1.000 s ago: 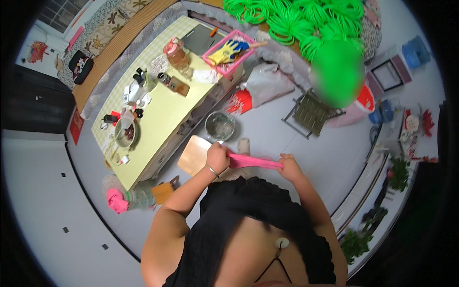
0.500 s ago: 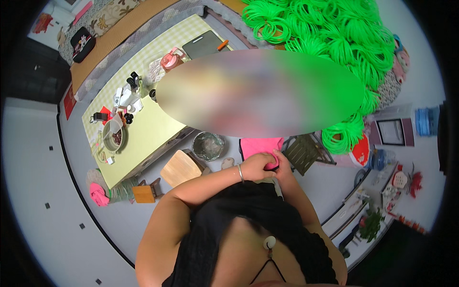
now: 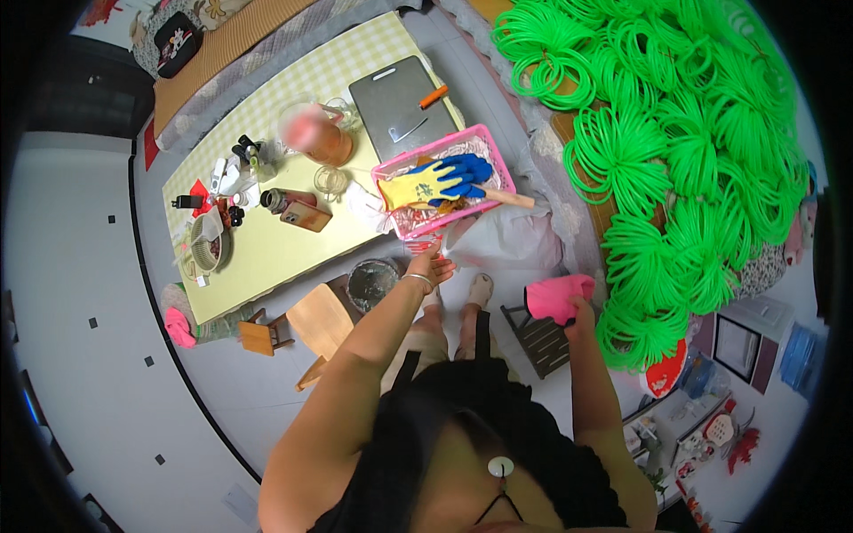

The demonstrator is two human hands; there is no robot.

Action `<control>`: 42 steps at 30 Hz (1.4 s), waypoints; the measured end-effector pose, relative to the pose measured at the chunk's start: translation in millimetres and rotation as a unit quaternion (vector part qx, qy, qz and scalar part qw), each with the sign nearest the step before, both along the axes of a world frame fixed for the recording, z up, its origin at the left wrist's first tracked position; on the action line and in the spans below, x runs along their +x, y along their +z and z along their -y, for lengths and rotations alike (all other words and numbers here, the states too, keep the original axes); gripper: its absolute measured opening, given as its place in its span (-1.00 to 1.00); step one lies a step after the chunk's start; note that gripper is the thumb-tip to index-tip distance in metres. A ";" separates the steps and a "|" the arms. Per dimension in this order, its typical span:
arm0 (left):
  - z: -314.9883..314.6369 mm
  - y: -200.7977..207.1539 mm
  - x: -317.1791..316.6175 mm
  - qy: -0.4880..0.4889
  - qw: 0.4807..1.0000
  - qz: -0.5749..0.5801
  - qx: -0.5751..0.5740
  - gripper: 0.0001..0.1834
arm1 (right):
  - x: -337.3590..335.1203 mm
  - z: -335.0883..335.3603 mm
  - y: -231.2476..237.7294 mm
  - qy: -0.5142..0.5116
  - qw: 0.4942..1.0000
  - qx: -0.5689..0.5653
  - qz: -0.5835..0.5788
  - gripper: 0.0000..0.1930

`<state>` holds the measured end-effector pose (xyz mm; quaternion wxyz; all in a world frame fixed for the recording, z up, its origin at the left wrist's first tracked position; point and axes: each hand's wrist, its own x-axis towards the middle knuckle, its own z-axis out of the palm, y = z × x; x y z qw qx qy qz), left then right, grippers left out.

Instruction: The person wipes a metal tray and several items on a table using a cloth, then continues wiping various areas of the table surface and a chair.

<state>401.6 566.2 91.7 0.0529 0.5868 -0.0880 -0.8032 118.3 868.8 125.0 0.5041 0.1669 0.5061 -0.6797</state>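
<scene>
My left hand (image 3: 430, 267) is stretched toward the table with its fingers apart, holding nothing. It is just below a pink basket (image 3: 430, 227) and beside a translucent plastic bag (image 3: 506, 238). In the basket lies a yellow and blue work glove (image 3: 431, 184) over paper shreds, and a wooden handle (image 3: 508, 197) sticks out at its right. Down at the right, my right hand (image 3: 579, 320) grips a bunched pink cloth (image 3: 555, 300) above a small dark slatted stool (image 3: 541, 345). The right fingers are partly hidden by the cloth.
Bundles of bright green tubing (image 3: 675, 151) are heaped at the right. On the table (image 3: 258, 258) are a pitcher (image 3: 329, 142), a phone (image 3: 306, 216), a grey cutting board (image 3: 382, 98) and an orange-handled knife (image 3: 433, 96). A bin (image 3: 373, 284) and a wooden chair (image 3: 320, 317) stand below.
My hands, together at the pink cloth before, are now apart. The left has let go and reached forward; the right has carried the cloth to the right. The view has shifted.
</scene>
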 end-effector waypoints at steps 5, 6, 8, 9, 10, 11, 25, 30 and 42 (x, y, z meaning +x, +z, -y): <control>32.2 -72.8 -39.9 0.284 0.957 -0.009 0.052 -0.32 | 0.9 13.0 -17.1 -0.020 0.993 0.108 0.038 -0.59; 34.8 -82.9 -44.9 0.318 0.947 -0.027 0.040 -0.37 | 1.1 9.5 -19.2 -0.015 0.991 0.121 0.051 -0.58; 41.2 -96.3 -54.4 0.384 0.921 -0.063 0.013 -0.46 | 2.2 6.3 -22.0 -0.002 0.984 0.172 0.042 -0.57; 44.0 -99.2 -60.1 0.426 0.900 -0.082 0.032 -0.67 | 0.0 8.8 -24.5 0.005 0.980 0.196 0.037 -0.56; 44.2 -100.4 -64.5 0.445 0.889 -0.094 0.039 -0.68 | -3.4 11.1 -25.8 0.009 0.977 0.211 0.035 -0.55; 42.1 -101.8 -62.2 0.465 0.879 -0.098 0.044 -0.69 | 2.0 19.6 -18.9 0.014 0.973 0.227 0.040 -0.54; -14.3 -63.1 9.2 0.370 0.919 -0.108 0.085 -0.64 | -91.2 51.3 -42.3 -0.002 0.975 0.176 -0.135 -0.50; -70.2 -39.3 96.9 0.284 0.945 -0.117 0.109 -0.48 | -79.7 154.7 -22.5 0.065 0.935 0.139 -0.319 -0.45; -143.3 5.7 221.9 0.322 0.936 -0.108 0.092 -0.35 | 82.9 391.5 -81.1 0.511 0.492 0.108 -0.696 -0.16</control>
